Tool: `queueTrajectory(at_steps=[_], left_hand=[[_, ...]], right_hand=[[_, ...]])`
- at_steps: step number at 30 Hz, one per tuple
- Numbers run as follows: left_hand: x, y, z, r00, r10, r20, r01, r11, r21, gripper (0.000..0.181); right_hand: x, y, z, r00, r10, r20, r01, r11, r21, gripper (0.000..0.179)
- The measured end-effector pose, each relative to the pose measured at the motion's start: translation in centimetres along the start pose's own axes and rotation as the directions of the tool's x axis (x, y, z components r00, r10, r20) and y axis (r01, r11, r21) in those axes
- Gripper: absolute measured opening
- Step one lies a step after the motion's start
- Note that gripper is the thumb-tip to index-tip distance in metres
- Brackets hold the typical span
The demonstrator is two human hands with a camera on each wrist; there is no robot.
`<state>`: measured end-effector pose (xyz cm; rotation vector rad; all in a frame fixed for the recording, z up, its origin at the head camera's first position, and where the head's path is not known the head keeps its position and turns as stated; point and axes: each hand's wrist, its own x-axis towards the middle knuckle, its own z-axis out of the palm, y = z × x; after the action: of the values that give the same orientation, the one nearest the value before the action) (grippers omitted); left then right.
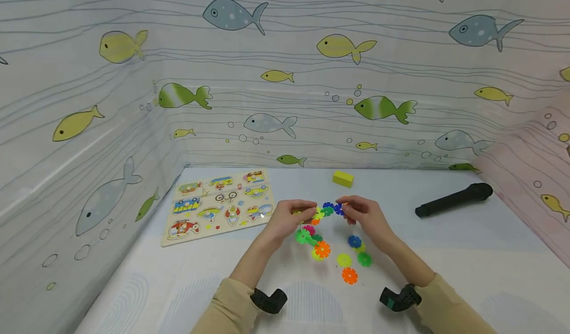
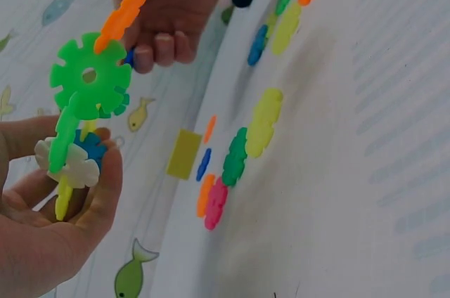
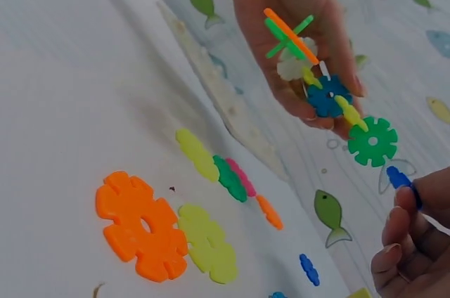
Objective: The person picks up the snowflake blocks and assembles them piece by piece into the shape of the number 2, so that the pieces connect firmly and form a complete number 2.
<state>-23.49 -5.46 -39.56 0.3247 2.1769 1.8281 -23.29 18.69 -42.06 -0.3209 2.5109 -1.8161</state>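
My left hand (image 1: 289, 219) holds a joined cluster of notched plastic flower discs; in the left wrist view a bright green disc (image 2: 69, 80), an orange disc (image 2: 121, 20) and a white disc (image 2: 79, 171) belong to it. A dark green disc (image 3: 383, 154) sits at the cluster's end facing the other hand. My right hand (image 1: 367, 217) pinches a blue disc (image 3: 398, 177) between thumb and fingertips, close by that dark green disc's edge. Both hands are raised over the table, fingertips near each other.
Loose discs lie below the hands, among them an orange disc (image 1: 350, 275), a yellow disc (image 1: 344, 260) and a green disc (image 1: 364, 259). A wooden picture puzzle board (image 1: 222, 206) is at left, a yellow block (image 1: 343, 178) behind, a black microphone (image 1: 454, 200) at right.
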Motion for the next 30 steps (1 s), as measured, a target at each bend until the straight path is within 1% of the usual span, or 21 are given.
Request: queueTrajectory(at_steps=[3,8,12,22,26,30], left_hand=[[0.00,0.03,-0.01,1.000,0.003,0.002,-0.003,1.000,0.001,0.035],[0.04,-0.01,-0.03,1.000,0.006,0.006,-0.006,1.000,0.004,0.035],[0.08,-0.03,-0.02,1.000,0.004,0.008,-0.004,1.000,-0.001,0.035],[0.13,-0.21,-0.02,1.000,0.001,0.016,-0.001,1.000,-0.006,0.034],[0.05,-0.19,-0.14,1.000,0.013,0.014,-0.013,1.000,0.000,0.033],[0.02,-0.26,-0.24,1.000,0.013,0.027,-0.013,1.000,-0.010,0.034]], right_hand=[[0.02,-0.12,-0.03,1.000,-0.008,-0.003,0.008,0.999,0.048,0.032],[0.05,-0.10,-0.02,0.999,-0.029,0.013,0.028,0.996,0.088,0.031],[0.09,0.01,0.03,1.000,-0.022,0.022,0.020,0.997,0.079,0.030],[0.09,0.02,0.19,0.999,-0.020,0.049,0.016,0.998,0.064,0.036],[0.00,0.00,0.27,0.999,-0.009,0.031,0.007,0.998,0.060,0.037],[0.01,0.04,0.29,1.000,0.000,0.006,-0.001,0.998,0.063,0.036]])
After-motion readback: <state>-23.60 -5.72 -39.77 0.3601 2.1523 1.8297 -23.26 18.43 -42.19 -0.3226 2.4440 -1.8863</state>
